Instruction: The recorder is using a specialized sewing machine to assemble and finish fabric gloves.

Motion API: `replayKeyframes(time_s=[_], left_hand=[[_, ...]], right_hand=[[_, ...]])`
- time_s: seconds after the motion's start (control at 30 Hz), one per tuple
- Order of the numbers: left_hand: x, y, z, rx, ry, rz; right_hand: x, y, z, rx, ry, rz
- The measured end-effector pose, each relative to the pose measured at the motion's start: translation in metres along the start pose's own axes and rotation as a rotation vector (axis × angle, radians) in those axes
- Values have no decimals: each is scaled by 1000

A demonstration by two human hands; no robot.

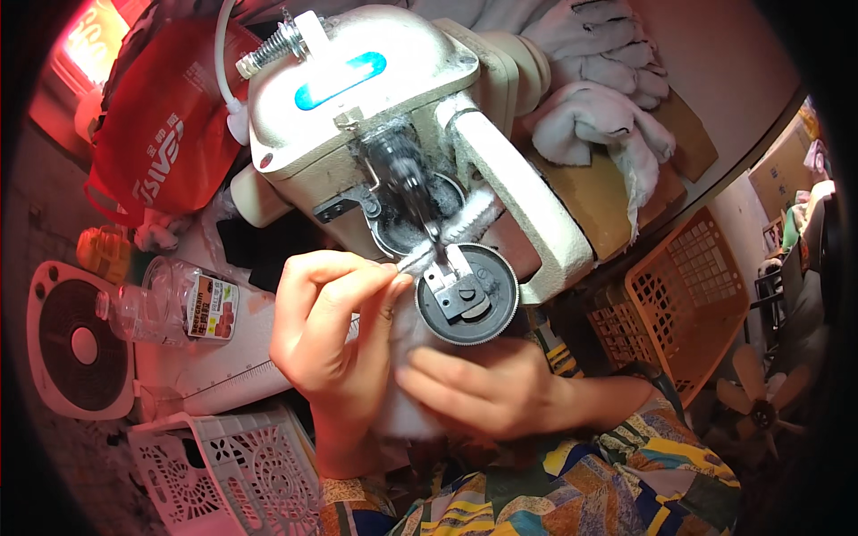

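A cream-coloured industrial sewing machine (357, 76) stands in front of me, its needle area (416, 192) blurred by motion and dusted with lint. White plush fabric (478, 213) lies under the needle, beside a round black toothed disc (432, 320). To the left of that disc, my left hand (335, 322) pinches the fabric's edge between thumb and fingers. The fabric also hangs down between my hands. Below the disc, my right hand (487, 389) is closed against this hanging part, its fingertips slightly blurred and partly hidden.
White plush pieces (594, 121) lie piled behind the machine at right. A red bag (170, 116), a clear plastic jar (183, 299) and a small box fan (80, 339) are at left. Plastic baskets stand at lower left (237, 482) and right (688, 295), near another fan (761, 402).
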State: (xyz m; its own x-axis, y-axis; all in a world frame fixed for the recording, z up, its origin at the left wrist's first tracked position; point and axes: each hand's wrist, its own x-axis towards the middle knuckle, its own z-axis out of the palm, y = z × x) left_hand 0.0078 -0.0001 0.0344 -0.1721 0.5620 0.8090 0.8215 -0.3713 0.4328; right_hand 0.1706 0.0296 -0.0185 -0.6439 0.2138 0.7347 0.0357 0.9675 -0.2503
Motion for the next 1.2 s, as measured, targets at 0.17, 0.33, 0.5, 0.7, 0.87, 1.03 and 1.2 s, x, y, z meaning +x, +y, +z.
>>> replayKeyframes(time_s=[0.17, 0.33, 0.5, 0.7, 0.87, 1.03, 1.2], left_hand=[[-7, 0, 5, -49, 3, -90], [-13, 3, 9, -96, 30, -155], [-17, 5, 20, -110, 117, -159], [-20, 3, 23, -167, 186, -198], [-43, -7, 15, -939, 163, -632], [-63, -13, 26, -1194, 106, -654], [-58, -10, 44, -1079, 222, -530]], right_hand=[[-23, 45, 50, 103, -81, 386], [-27, 56, 17, -38, 137, 384], [-35, 70, -6, -287, 283, 172], [-20, 71, -38, -131, 446, 200], [35, 49, -85, -115, 413, 5], [114, 35, -89, -122, -108, -381], [143, 29, -72, -212, -503, -376]])
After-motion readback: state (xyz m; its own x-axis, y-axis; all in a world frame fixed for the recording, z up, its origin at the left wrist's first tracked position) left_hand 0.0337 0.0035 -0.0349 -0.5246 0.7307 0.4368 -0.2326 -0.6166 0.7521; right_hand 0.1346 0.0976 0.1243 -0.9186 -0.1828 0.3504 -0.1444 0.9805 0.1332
